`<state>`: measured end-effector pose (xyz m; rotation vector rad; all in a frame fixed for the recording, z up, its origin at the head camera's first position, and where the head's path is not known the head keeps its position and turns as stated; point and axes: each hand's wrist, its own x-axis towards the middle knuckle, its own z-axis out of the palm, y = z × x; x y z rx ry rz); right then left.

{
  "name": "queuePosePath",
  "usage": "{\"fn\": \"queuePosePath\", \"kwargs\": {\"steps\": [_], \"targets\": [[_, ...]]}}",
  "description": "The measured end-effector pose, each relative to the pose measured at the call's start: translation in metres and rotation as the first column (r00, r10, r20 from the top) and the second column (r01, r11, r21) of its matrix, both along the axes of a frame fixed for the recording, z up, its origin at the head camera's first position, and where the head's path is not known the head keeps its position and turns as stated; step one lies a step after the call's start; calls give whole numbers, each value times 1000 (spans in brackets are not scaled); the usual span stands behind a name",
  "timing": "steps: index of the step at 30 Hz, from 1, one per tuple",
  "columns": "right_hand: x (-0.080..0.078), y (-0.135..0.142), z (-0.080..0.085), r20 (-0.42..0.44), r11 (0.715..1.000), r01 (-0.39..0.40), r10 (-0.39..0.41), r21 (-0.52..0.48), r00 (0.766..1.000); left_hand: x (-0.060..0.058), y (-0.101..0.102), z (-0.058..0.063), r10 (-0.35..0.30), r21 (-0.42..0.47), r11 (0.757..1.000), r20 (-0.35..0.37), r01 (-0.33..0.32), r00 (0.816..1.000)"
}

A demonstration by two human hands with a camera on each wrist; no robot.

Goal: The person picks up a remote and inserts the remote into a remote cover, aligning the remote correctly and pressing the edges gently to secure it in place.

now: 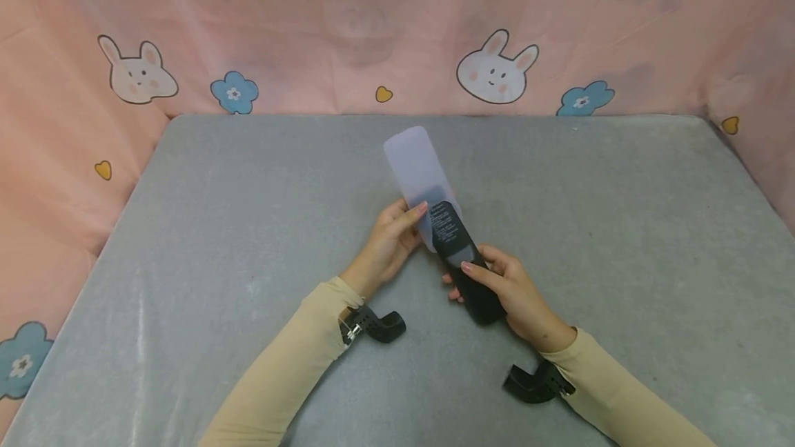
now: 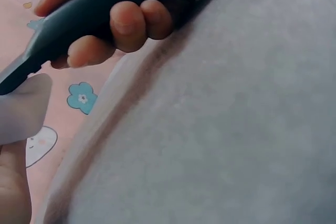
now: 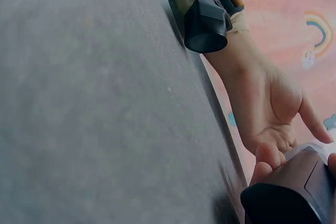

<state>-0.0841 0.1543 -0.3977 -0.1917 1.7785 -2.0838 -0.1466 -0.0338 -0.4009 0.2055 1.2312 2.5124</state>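
A long black remote control (image 1: 478, 288) is tilted over the table with its printed label side up. My right hand (image 1: 522, 292) grips its lower half, thumb on the upper face and fingers curled underneath. The far end of the remote overlaps the near end of a translucent whitish sleeve (image 1: 417, 161), which stretches away toward the back. My left hand (image 1: 388, 243) pinches the sleeve near that overlap, its thumb on top. In the left wrist view the remote (image 2: 89, 17) shows side-on, with the sleeve (image 2: 26, 108) at its tip. The right wrist view catches the remote's butt end (image 3: 286, 198).
A grey cloth-covered table (image 1: 248, 226) spreads beneath both hands. Behind it hangs a pink curtain (image 1: 348, 33) printed with rabbits, flowers and hearts. Black wrist cameras stick out from the left wrist (image 1: 379, 325) and the right wrist (image 1: 534, 383).
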Motion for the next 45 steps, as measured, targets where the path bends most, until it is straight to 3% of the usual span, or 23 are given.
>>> {"fn": "queuePosePath", "kwargs": {"steps": [5,15,26,31,38,45], "targets": [[0,-1,0,-5,1000,9,-9,9,1000,-1,-1,0,30,-13,999,43,-29,999],[-1,0,-2,0,1000,18,-18,2,1000,0,1,-2,-47,43,998,71,44,996],[-1,1,0,22,999,34,-34,9,999,2,3,1,-96,15,995,62,95,994],[-1,1,1,24,999,31,-31,24,999,1,3,-2,-87,-13,996,42,87,995],[-1,0,0,23,999,35,-36,25,999,1,4,-4,-41,-130,991,7,41,999],[-1,-2,1,9,1000,12,-12,24,1000,2,2,-2,-12,-82,997,21,13,1000]]}}
